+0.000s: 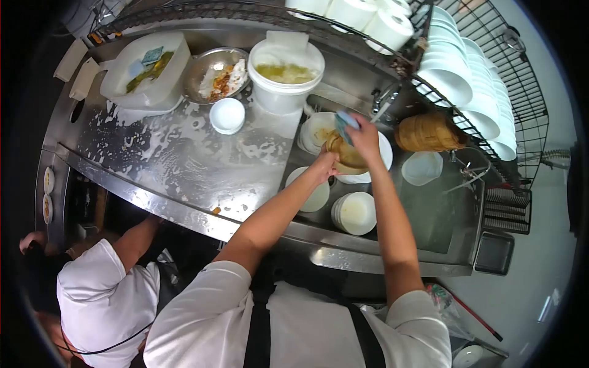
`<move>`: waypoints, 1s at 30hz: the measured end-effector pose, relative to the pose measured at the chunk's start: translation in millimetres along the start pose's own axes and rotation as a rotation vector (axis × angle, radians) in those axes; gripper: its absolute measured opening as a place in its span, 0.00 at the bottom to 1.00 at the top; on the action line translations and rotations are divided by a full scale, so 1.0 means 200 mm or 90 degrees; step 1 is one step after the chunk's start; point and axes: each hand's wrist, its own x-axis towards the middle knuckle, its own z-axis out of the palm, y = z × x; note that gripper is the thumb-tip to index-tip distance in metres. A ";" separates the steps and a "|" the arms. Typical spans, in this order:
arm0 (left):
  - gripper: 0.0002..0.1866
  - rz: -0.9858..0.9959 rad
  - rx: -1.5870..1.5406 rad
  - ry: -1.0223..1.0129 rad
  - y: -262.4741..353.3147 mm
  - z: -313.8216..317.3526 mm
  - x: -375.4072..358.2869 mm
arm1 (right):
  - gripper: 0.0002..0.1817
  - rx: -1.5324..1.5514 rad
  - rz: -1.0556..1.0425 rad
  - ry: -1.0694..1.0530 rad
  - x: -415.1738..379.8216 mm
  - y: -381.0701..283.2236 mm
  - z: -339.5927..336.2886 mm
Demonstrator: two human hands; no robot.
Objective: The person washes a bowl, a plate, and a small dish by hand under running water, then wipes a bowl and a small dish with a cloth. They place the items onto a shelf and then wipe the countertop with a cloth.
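Over the left sink basin, my left hand grips the edge of a brownish bowl, which is tilted. My right hand is closed on a blue-green sponge at the bowl's upper rim. Behind the bowl stands a stack of white bowls with food residue in the top one. A white plate lies partly hidden under my right hand. Nearer to me in the basin are a round white dish and another stack of bowls.
A white bucket, a metal bowl with food scraps, a white tub and small white bowls stand on the wet steel counter. Racked dishes hang at upper right. A co-worker is at lower left.
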 end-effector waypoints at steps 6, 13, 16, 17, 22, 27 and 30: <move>0.45 0.050 0.120 0.011 -0.19 0.04 0.10 | 0.20 -0.182 -0.100 -0.125 -0.36 0.61 0.07; 0.38 -0.027 0.126 0.131 -0.26 0.08 -0.11 | 0.19 -0.343 -0.262 -0.024 -0.31 0.61 0.02; 0.35 -0.146 0.119 0.056 -0.30 -0.14 0.04 | 0.21 -0.241 -0.500 -0.170 -0.30 0.46 0.06; 0.34 -0.109 0.138 0.099 -0.30 -0.18 0.03 | 0.15 -0.263 -0.518 -0.164 -0.28 0.49 0.09; 0.38 0.115 0.290 0.211 -0.16 -0.05 -0.14 | 0.06 -0.483 -0.440 -0.092 -0.25 0.69 0.12; 0.41 0.161 0.223 0.237 -0.22 0.01 -0.15 | 0.12 -0.326 -0.306 0.052 -0.23 0.69 0.12; 0.41 0.095 0.235 0.220 -0.24 0.06 -0.13 | 0.16 -0.132 -0.320 0.016 -0.21 0.58 0.17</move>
